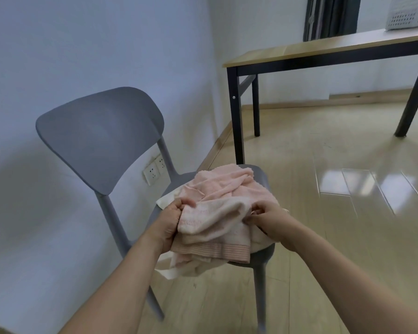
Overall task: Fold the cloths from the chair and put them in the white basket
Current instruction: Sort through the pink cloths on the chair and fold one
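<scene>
**Cloth pickup at the chair**

A pile of pink cloths (222,189) lies on the seat of the grey chair (99,136), with a cream cloth (165,201) showing beneath it at the backrest side of the seat. The left hand (171,222) grips one end of the top pink cloth, fingers curled around the fabric. The right hand (269,216) pinches the opposite end. The hands are apart, the cloth bunched between them. The white basket (408,14) stands on the table (323,48), well beyond the chair.
</scene>
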Tool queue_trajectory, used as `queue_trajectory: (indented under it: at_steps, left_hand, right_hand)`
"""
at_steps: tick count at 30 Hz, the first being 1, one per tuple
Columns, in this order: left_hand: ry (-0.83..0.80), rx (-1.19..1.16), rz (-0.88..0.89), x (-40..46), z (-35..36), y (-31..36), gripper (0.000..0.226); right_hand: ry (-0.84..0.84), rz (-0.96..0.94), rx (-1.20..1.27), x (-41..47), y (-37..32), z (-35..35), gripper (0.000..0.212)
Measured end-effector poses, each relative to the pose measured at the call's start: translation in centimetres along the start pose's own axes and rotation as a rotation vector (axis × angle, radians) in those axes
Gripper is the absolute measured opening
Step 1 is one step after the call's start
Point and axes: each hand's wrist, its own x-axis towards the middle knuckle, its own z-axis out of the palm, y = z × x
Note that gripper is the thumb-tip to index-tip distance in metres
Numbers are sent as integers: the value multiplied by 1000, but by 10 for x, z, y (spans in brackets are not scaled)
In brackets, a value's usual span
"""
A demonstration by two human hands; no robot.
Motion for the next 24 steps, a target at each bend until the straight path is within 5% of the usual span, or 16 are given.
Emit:
queue_trajectory:
  at_steps: [3, 6, 11, 14, 19, 24]
  left_hand:
    - [103, 145, 28, -6, 0, -1, 32]
    - [94, 232, 19, -14, 1, -2, 6]
    - [11, 244, -90, -25, 2, -1, 58]
    - [-27, 274, -135, -32, 11, 0, 36]
    - [-62, 170, -245, -36, 24, -1, 37]
    - [-71, 218, -173, -38, 17, -4, 36]
  right_hand:
    - [65, -24, 9, 0, 0, 1, 18]
    - [214, -128, 71, 3, 0, 3, 10]
    - [202, -79, 200, 4, -2, 4, 9]
    - [121, -25, 334, 0, -8, 4, 12]
    - [126, 33, 442, 1, -10, 7, 17]
    - [152, 123, 518, -1, -10, 6, 16]
